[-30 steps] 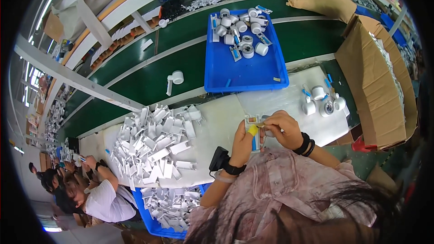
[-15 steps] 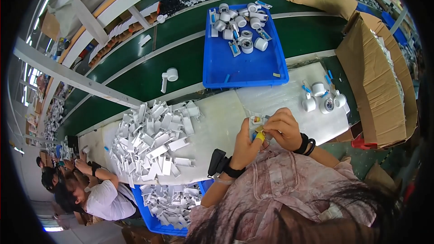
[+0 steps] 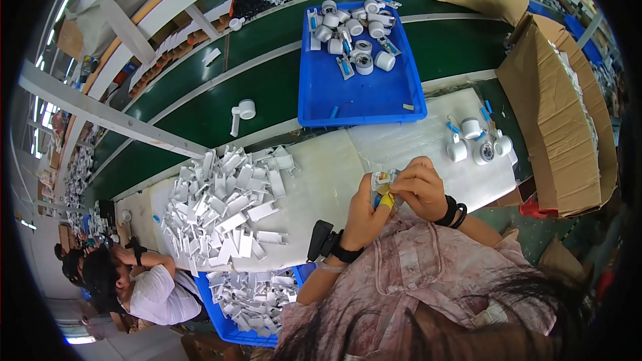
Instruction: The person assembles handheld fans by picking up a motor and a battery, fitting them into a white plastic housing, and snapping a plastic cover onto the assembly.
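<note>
White part [image 3: 382,177] is between two hands, close before the body. Left hand [image 3: 364,219] pinches it; right hand [image 3: 422,190] bends its fingers at it, but what these pinch, I cannot tell. Leftward on the table [image 3: 321,174] lies a white pile [image 3: 224,207].

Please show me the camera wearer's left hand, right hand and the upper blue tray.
Left hand [image 3: 365,219]: head view, back of hand.
Right hand [image 3: 422,188]: head view, back of hand.
Upper blue tray [image 3: 364,99]: head view, bare inside bottom.
</note>
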